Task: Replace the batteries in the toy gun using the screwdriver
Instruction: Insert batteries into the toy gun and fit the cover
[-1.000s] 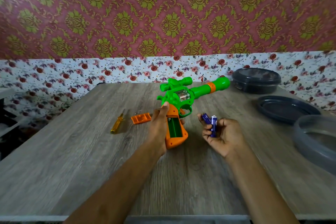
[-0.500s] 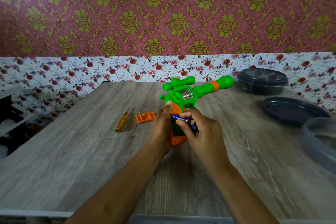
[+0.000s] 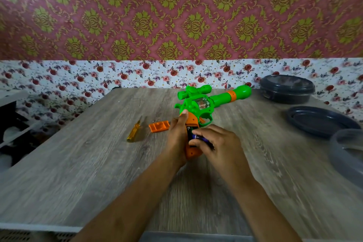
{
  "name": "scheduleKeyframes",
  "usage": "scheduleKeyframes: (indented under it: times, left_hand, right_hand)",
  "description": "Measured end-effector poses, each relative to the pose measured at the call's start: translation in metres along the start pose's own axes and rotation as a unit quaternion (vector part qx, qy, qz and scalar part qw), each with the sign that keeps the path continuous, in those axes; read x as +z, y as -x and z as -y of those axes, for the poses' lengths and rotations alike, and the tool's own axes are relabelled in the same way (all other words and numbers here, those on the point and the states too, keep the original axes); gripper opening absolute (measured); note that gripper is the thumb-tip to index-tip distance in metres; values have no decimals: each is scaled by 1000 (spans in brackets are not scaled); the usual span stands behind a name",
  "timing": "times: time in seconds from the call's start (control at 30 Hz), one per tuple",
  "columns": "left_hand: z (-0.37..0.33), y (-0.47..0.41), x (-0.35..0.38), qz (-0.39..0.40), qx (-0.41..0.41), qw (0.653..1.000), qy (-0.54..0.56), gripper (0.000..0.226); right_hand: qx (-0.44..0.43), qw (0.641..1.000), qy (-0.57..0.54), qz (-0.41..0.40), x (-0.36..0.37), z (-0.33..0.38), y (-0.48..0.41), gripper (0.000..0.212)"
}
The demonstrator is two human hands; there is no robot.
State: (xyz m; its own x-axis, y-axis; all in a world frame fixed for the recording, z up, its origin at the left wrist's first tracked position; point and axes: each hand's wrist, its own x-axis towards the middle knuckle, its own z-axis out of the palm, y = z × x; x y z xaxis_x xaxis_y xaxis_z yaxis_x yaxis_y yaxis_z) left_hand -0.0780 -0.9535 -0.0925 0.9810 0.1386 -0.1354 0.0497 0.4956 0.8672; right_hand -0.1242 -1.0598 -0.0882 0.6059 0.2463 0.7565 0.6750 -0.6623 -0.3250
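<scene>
The light is soft and even — not too bright, not dark. Small faint shadows sit under the hands (image 3: 196, 143) and beside the screwdriver (image 3: 133, 130) on the table (image 3: 78, 163). A pale shine lies on the table's near edge, and a little glare shows on the gun (image 3: 212, 100). The middle looks fairly sharp. The sides look smeared and bent — the table's far edge curves, the wall (image 3: 176, 15) bows, and the left and right corners are fuzzy.

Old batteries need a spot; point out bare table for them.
Bare: the table left of the left hand, nearer than the screwdriver and battery cover. Crowded: the right side, with dark lids and container.
</scene>
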Motion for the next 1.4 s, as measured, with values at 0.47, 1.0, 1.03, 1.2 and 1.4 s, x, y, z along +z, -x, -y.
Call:
scheduleKeyframes:
  times: [0.47,1.0,1.03,1.2,1.4]
  left_hand:
    - [-2,3,2,0,6,1000,13,47]
    - [7,27,18,-3,92,995,-27,21]
    - [7,27,19,-2,91,996,-26,22]
    - [-5,19,12,-9,58,998,30,21]
    - [-19,21,5,12,16,999,38,31]
  right_hand:
    - [26,997,-32,59,-3,-4,2,25]
    - [126,986,94,-47,10,5,-12,10]
    - [136,987,66,-49,10,4,-14,9]
    - [188,967,-130,-110,-7,-2,-13,2]
    - [462,724,-499,-117,-13,-9,-18,24]
